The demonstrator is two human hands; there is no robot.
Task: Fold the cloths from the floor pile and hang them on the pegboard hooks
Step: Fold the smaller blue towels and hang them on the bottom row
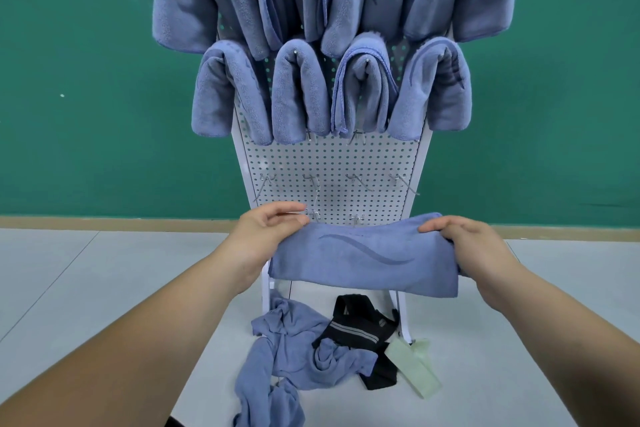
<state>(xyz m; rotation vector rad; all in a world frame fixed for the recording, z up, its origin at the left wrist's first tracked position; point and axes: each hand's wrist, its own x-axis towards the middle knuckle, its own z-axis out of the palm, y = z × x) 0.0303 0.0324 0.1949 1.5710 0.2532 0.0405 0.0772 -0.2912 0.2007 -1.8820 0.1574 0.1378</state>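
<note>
I hold a folded blue cloth (363, 258) stretched flat between both hands, in front of the lower part of the white pegboard (332, 163). My left hand (266, 236) pinches its left end and my right hand (474, 243) grips its right end. Bare metal hooks (360, 182) stick out of the board just above the cloth. Several folded blue cloths (301, 94) hang on the upper hooks in two rows. On the floor below lies the pile of crumpled blue cloths (294, 354).
A black strap with a grey stripe (356, 329) and a pale green strip (415, 367) lie on the floor beside the pile, near the pegboard's white legs (401, 315). A green wall (86, 80) stands behind the board. The floor is light grey.
</note>
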